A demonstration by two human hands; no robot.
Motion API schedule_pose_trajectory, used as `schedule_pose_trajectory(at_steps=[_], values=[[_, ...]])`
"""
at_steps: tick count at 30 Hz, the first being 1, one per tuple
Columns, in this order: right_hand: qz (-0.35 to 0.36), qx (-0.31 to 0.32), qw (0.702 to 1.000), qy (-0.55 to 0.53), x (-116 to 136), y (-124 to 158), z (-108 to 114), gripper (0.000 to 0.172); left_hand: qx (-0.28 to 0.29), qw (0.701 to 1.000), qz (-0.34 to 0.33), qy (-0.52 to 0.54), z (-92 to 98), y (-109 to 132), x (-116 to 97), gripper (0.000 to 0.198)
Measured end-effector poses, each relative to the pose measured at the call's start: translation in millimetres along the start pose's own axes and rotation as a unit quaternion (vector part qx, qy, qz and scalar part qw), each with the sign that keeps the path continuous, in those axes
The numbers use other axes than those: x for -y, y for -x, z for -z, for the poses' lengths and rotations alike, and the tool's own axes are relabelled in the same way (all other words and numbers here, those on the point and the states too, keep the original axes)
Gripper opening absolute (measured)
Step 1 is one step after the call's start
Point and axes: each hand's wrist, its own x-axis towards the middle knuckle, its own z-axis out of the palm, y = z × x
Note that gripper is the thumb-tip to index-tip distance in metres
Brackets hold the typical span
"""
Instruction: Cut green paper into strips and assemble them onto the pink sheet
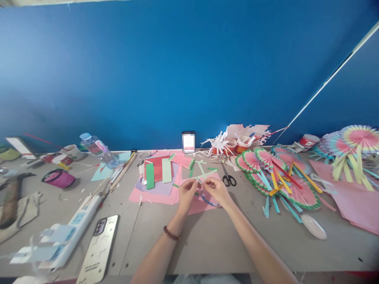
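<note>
My left hand and my right hand meet over pink paper, fingertips pinched together. Between them is a small pale strip, partly hidden by the fingers. Just below the fingers a thin blue ring shows, part of it covered by my right hand. Beyond the hands lie light green paper strips and a pleated pink paper piece with green edges. Black-handled scissors rest right of my right hand. Green cards lie on a red sheet to the left.
On the right are pleated paper fans, a white oval object and pink sheets. To the left lie a phone, a power strip, a water bottle and a hammer. A blue wall backs the table.
</note>
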Motion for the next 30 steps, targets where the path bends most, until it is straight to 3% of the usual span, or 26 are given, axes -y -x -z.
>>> schedule_pose_trajectory(at_steps=[13,17,22,30], values=[[-0.018,0.044,0.998,-0.047,5.7,3.7,-1.3,0.030,-0.039,0.998,0.019,0.039,0.8,-0.7,2.0,0.032],[-0.033,0.037,0.997,-0.059,1.2,1.3,-2.1,0.034,-0.021,0.997,0.042,0.059,-0.1,-0.3,2.5,0.037],[-0.025,0.026,0.996,-0.087,-3.4,-2.3,-2.4,0.034,0.019,0.999,0.022,0.038,-1.2,0.8,2.5,0.037],[-0.030,0.008,0.995,-0.096,-5.8,-3.4,-1.3,0.028,0.018,1.000,0.007,-0.003,-2.6,0.5,4.7,0.031]])
